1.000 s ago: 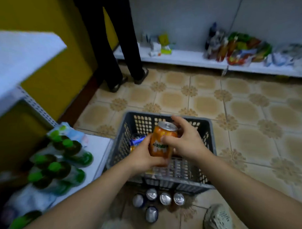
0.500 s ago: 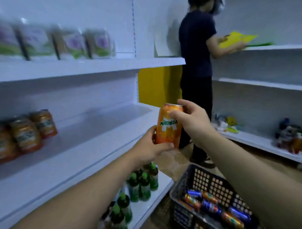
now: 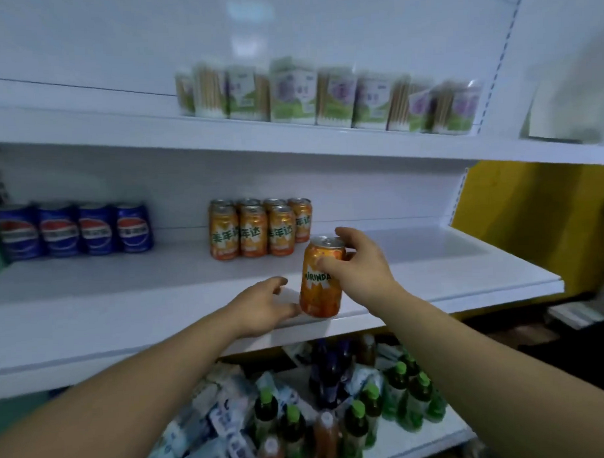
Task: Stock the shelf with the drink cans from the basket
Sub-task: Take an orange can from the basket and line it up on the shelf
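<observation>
An orange Mirinda can (image 3: 319,290) stands upright near the front edge of the white middle shelf (image 3: 125,296). My right hand (image 3: 358,264) grips it around the top. My left hand (image 3: 262,305) hovers beside the can's base, fingers apart, its thumb close to the can. Behind the can, a cluster of several orange cans (image 3: 256,227) stands on the same shelf. Several blue Pepsi cans (image 3: 74,228) line the shelf's back left. The basket is out of view.
The upper shelf (image 3: 290,140) carries a row of green and purple packs (image 3: 326,94). Green-capped bottles (image 3: 361,411) and loose packets crowd the bottom shelf. A yellow wall (image 3: 533,220) shows at the right, past the shelf's end.
I turned from the basket to the shelf. The orange can went from between both hands in the air down onto the middle shelf. My left hand came off it.
</observation>
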Tool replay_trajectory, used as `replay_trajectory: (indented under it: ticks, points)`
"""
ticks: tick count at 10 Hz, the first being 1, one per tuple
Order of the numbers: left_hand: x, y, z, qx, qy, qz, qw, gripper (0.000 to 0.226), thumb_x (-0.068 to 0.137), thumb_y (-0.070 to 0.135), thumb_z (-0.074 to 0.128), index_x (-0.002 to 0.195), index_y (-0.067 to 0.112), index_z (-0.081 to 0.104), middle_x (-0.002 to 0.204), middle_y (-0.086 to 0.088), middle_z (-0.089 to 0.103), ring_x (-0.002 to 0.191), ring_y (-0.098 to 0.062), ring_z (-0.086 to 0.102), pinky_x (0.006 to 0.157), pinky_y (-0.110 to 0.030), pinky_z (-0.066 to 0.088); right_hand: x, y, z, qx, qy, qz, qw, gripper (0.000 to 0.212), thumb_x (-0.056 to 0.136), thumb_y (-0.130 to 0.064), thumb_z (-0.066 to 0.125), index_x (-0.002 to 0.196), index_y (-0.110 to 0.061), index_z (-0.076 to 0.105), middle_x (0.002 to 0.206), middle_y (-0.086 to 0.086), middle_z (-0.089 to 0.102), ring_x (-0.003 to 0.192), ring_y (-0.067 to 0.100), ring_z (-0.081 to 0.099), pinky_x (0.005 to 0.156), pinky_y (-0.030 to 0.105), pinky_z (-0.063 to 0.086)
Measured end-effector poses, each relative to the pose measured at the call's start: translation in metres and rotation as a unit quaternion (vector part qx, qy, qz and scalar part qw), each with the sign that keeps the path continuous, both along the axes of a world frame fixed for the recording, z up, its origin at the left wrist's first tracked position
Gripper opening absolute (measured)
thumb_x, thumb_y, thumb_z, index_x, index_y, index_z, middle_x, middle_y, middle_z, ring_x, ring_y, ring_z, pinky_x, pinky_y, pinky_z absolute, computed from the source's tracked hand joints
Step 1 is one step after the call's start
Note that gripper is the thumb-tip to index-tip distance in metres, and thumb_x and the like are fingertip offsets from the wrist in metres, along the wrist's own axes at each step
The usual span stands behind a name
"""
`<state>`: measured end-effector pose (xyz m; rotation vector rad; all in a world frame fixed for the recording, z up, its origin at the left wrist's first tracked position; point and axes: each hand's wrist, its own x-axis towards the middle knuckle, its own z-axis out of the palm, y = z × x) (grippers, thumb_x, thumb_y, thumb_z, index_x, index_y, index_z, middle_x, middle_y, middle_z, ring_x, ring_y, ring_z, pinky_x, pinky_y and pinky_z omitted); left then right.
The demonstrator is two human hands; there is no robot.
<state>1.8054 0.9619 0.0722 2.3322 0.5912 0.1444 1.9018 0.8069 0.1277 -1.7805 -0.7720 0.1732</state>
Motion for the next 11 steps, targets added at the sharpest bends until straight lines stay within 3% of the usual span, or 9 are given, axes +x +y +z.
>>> replay_trajectory:
  ticks: [1, 2, 3, 4, 5, 6, 7, 8, 11]
  points:
    - [-0.012, 0.035, -0.014, 0.166, 0.090, 0.044, 0.981, 0.069, 0.087, 0.062, 0.048, 0.143, 0.023, 0.038, 0.150, -0.001, 0.037, 0.133, -0.022, 0.038, 0.107, -0.039, 0.035, 0.009, 0.022, -0.009, -0.001, 0.013, 0.020, 1.000, 0.062, 0.081, -0.016, 0.074, 0.136, -0.025, 0.046, 0.110, -0.010, 0.052, 0.087, 0.006, 0.056, 0.079, 0.028, 0.048]
    - [-0.014, 0.050, -0.022, 0.201, 0.171, 0.064, 0.963, 0.080, 0.084, 0.074, 0.035, 0.150, 0.030, 0.022, 0.160, 0.003, 0.012, 0.146, -0.021, 0.011, 0.115, -0.049, 0.013, 0.022, 0.036, -0.019, 0.006, 0.020, 0.034, 0.999, 0.059, 0.082, -0.013, 0.073, 0.132, -0.027, 0.047, 0.103, -0.016, 0.050, 0.085, 0.007, 0.054, 0.079, 0.027, 0.046]
    - [-0.008, 0.052, -0.027, 0.195, 0.193, 0.092, 0.957, 0.088, 0.079, 0.082, 0.027, 0.152, 0.035, 0.010, 0.161, 0.006, -0.005, 0.148, -0.018, -0.007, 0.116, -0.052, 0.000, 0.036, 0.047, -0.026, -0.007, -0.001, 0.040, 0.999, 0.050, 0.087, -0.014, 0.069, 0.128, -0.030, 0.046, 0.112, -0.009, 0.052, 0.104, 0.017, 0.055, 0.085, 0.030, 0.047]
    - [-0.007, 0.053, -0.030, 0.198, 0.191, 0.104, 0.956, 0.086, 0.079, 0.083, 0.022, 0.151, 0.038, 0.008, 0.161, 0.007, -0.005, 0.147, -0.017, -0.008, 0.116, -0.052, -0.002, 0.055, 0.056, -0.034, -0.103, -0.191, 0.002, 0.976, 0.043, 0.092, -0.020, 0.059, 0.134, -0.026, 0.050, 0.141, 0.007, 0.037, 0.129, 0.029, 0.040, 0.099, 0.037, 0.042]
    - [-0.008, 0.053, -0.032, 0.208, 0.189, 0.106, 0.954, 0.084, 0.081, 0.081, 0.022, 0.151, 0.038, 0.008, 0.161, 0.008, -0.003, 0.147, -0.016, -0.005, 0.117, -0.051, -0.001, 0.069, 0.061, -0.038, -0.166, -0.268, -0.011, 0.949, 0.058, 0.088, -0.010, 0.057, 0.141, -0.028, 0.044, 0.141, 0.010, 0.031, 0.123, 0.035, 0.043, 0.096, 0.039, 0.047]
    - [-0.007, 0.052, -0.032, 0.216, 0.183, 0.105, 0.953, 0.082, 0.082, 0.080, 0.024, 0.151, 0.038, 0.009, 0.161, 0.008, -0.002, 0.147, -0.015, -0.004, 0.117, -0.050, -0.001, 0.074, 0.071, -0.039, -0.170, -0.209, -0.020, 0.963, 0.065, 0.083, -0.034, 0.067, 0.141, -0.031, 0.037, 0.139, 0.004, 0.033, 0.118, 0.028, 0.048, 0.095, 0.043, 0.049]
    - [-0.009, 0.053, -0.033, 0.209, 0.172, 0.110, 0.956, 0.081, 0.082, 0.079, 0.025, 0.151, 0.038, 0.010, 0.161, 0.008, -0.001, 0.147, -0.014, -0.003, 0.118, -0.049, -0.001, 0.080, 0.080, -0.034, -0.139, -0.199, -0.039, 0.969, 0.056, 0.083, -0.037, 0.070, 0.132, -0.026, 0.047, 0.136, 0.004, 0.035, 0.112, 0.029, 0.053, 0.094, 0.040, 0.049]
    - [-0.009, 0.053, -0.035, 0.209, 0.164, 0.112, 0.958, 0.081, 0.082, 0.079, 0.027, 0.150, 0.039, 0.012, 0.161, 0.009, 0.000, 0.147, -0.013, -0.002, 0.118, -0.049, -0.001, 0.092, 0.077, -0.033, -0.110, -0.188, -0.016, 0.976, 0.047, 0.087, -0.022, 0.065, 0.132, -0.019, 0.051, 0.134, 0.007, 0.044, 0.119, 0.027, 0.048, 0.094, 0.033, 0.042]
    - [-0.008, 0.053, -0.034, 0.206, 0.163, 0.113, 0.958, 0.080, 0.083, 0.078, 0.027, 0.150, 0.039, 0.011, 0.161, 0.009, 0.000, 0.147, -0.013, -0.002, 0.118, -0.049, -0.001, 0.110, 0.086, -0.037, -0.146, -0.222, -0.023, 0.964, 0.054, 0.086, -0.032, 0.065, 0.135, -0.024, 0.045, 0.133, 0.010, 0.042, 0.119, 0.032, 0.048, 0.096, 0.041, 0.048]
